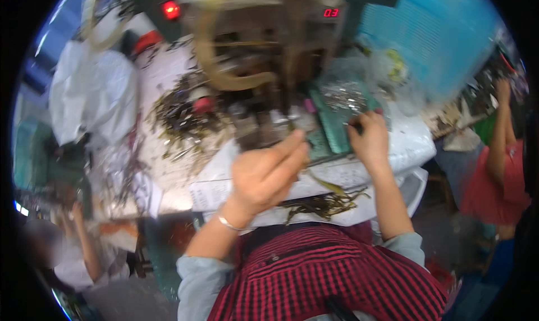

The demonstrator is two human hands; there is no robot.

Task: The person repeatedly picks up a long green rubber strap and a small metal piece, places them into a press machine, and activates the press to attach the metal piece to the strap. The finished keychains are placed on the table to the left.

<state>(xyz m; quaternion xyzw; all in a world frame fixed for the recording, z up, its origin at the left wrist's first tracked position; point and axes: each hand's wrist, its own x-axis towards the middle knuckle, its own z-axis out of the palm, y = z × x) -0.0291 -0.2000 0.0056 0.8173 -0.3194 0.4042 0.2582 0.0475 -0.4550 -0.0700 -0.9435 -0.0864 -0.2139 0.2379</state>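
My left hand [269, 172], with a bracelet at the wrist, is closed in a pinch just in front of the bench machine [314, 40]. What its fingertips hold is blurred. To the right, my right hand [370, 140] has its fingers curled together at the edge of a green tray [335, 131]. Small shiny pieces [345, 96] lie in that tray; whether the fingers hold one is hidden. Below my hands, several thin olive-brown strips [325, 205] rest on white sheeting [401, 133] over the table's front edge.
A heap of similar strips [179, 119] lies left of the machine. Further left hangs a white plastic bag [92, 93]. A blue plastic basket [429, 35] stands at the back right. Other people sit nearby, one in white [92, 262] at left, one in red [499, 186] at right.
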